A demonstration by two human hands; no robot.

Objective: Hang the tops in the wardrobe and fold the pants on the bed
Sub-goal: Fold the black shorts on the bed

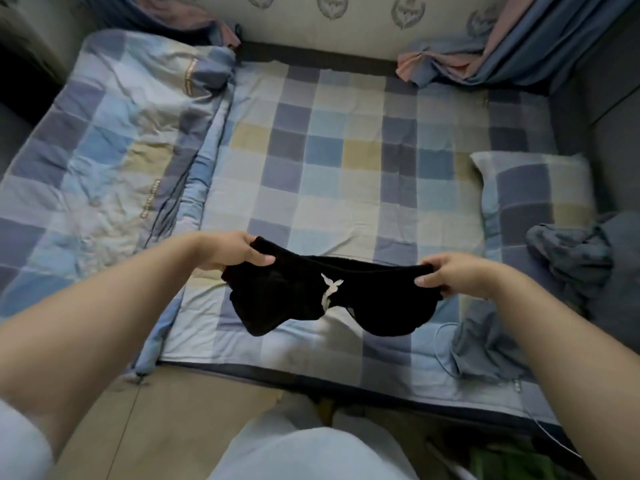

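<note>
Black pants (294,299) with a white drawstring hang by the waistband above the near part of the bed (332,168), which has a blue, grey and yellow checked sheet. My left hand (232,252) grips the waistband's left end, fingers curled round the cloth. Its right end is pinched by my right hand (450,275). The legs droop in two dark lobes just over the sheet. No wardrobe is in view.
A crumpled checked duvet (104,150) fills the bed's left side. At the right lie a checked pillow (533,188) and a heap of grey-blue clothes (568,258). A thin white cable (446,355) trails off the near right edge. Curtains (512,46) hang at the back.
</note>
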